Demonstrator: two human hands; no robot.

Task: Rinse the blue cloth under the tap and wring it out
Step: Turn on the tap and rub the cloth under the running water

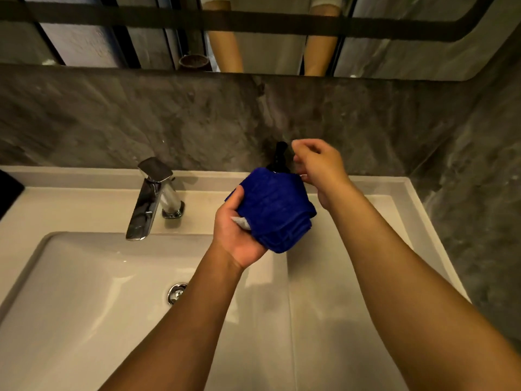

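Blue cloth [275,213] held up to the right of the tap [153,197].
Our left hand [235,232] grips the bunched cloth; our right hand [321,170], just beyond it, has loosely curled fingers holding nothing.

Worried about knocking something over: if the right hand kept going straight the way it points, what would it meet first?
Most likely the black pump bottle behind the blue cloth; the right hand is beside its pump head already, though depth is unclear.

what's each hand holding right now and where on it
The left hand grips the bunched blue cloth from its left side and underneath. The right hand holds nothing, its fingers loosely curled above the cloth.
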